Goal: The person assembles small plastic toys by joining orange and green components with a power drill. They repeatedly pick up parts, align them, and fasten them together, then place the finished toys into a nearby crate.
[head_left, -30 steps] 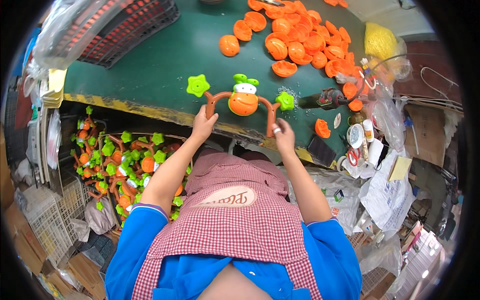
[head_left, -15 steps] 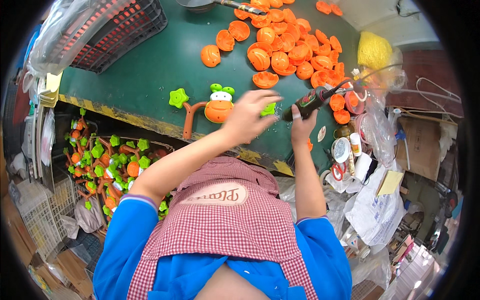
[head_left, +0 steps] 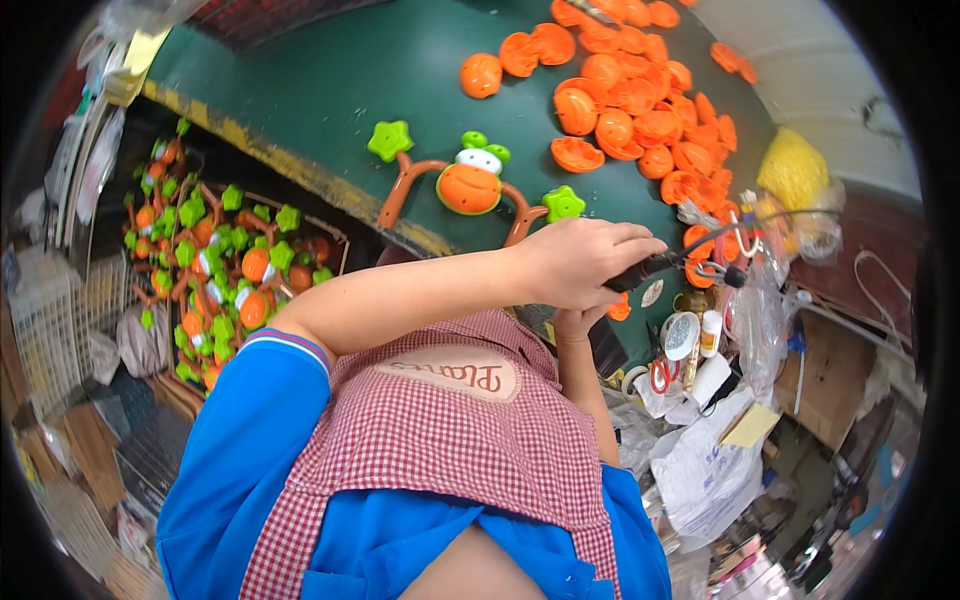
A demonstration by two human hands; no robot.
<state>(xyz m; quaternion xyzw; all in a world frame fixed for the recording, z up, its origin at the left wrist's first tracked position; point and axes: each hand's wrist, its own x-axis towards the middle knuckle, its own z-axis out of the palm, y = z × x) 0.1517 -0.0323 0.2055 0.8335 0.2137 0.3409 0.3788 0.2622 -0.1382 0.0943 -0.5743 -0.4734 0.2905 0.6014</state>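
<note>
In front of me on the green table lies a plastic toy (head_left: 470, 190) with a round orange face, white and green parts on top, brown curved arms and a green star at each end. My left hand (head_left: 580, 262) has crossed to the right of the toy. Its fingers curl over a black corded electric screwdriver (head_left: 638, 272), whose cord end shows beyond them. Just below, my right hand (head_left: 577, 322) is closed against the tool's underside. My left hand hides part of it, and I cannot see what its fingers hold.
Loose orange half shells (head_left: 640, 100) are heaped at the back right. A bin of similar finished toys (head_left: 225, 265) stands below the table's left edge. To the right are a yellow bundle (head_left: 793, 170), red scissors (head_left: 663, 376), a white bottle (head_left: 711, 333) and plastic bags (head_left: 710, 475).
My left hand has moved right, from beside the toy onto the screwdriver. My right hand has come lower and nearer to me. The view has shifted and tilted.
</note>
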